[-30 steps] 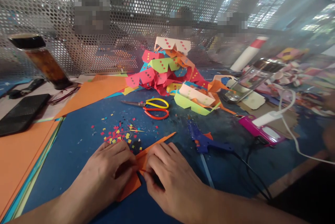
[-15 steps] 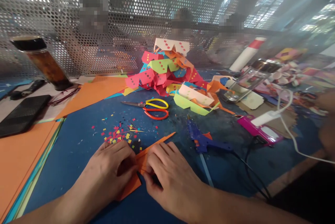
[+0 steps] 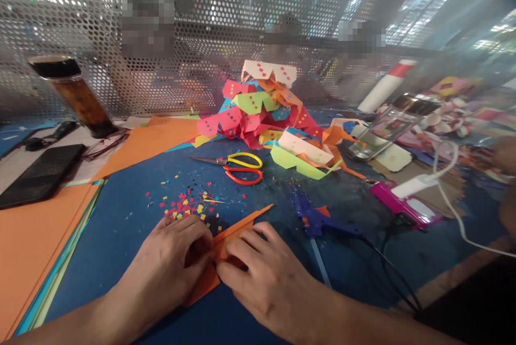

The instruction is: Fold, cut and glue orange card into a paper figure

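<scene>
Both my hands press on a folded orange paper strip [image 3: 237,227] lying on the blue table [image 3: 121,227] close to me. My left hand [image 3: 173,264] has its fingers curled down onto the strip's near end. My right hand [image 3: 262,275] lies beside it, fingertips pinching the same fold. The strip's pointed far end sticks out past my fingers. Just beyond my left hand lies a scatter of tiny coloured paper squares [image 3: 183,206].
Yellow and red scissors [image 3: 242,166] lie mid-table, a blue glue gun [image 3: 318,218] with a black cord to the right. Behind them rises a heap of folded coloured paper pieces [image 3: 262,108]. Orange sheets [image 3: 32,243], a black phone [image 3: 40,173] and a dark jar [image 3: 80,100] are left; a pink phone [image 3: 403,206] right.
My hands have drawn closer together on the orange strip, and my right fingers have slid leftwards along the fold. The view has shifted slightly.
</scene>
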Tool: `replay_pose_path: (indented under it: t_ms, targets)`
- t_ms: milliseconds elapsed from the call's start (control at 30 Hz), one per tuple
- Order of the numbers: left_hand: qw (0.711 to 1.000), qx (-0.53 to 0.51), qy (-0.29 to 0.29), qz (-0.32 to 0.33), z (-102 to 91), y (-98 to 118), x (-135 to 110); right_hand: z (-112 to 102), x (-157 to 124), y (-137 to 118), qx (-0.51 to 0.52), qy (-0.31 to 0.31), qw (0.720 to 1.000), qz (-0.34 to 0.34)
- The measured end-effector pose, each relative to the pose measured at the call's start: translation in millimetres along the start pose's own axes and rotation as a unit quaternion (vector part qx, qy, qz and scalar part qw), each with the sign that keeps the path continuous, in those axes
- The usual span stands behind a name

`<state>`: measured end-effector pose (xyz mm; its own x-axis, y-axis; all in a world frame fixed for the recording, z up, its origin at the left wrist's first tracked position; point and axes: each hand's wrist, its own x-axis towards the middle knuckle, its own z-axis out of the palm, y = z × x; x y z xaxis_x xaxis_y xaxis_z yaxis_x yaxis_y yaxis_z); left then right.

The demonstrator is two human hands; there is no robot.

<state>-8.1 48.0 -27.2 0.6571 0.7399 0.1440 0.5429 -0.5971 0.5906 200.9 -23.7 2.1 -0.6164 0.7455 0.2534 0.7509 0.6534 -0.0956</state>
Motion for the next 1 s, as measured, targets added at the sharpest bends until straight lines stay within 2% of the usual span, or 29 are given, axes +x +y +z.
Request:
replay_pose_path:
  t_ms: [267,567,1000]
  targets:
    - [1.0,0.013,0.007,-0.004,-3.1,3.9,3.0,-2.1,-8.6,1.5,-0.005,0.023,1.0,-0.016]
    - [1.0,0.021,0.012,0.011,-1.7,2.4,3.8,-2.2,-11.1,2.3,-0.01,0.001,1.0,-0.025]
    - [0.999,0.03,0.016,0.029,0.3,-0.5,2.1,-5.7,-12.5,2.5,0.035,-0.019,0.999,0.003]
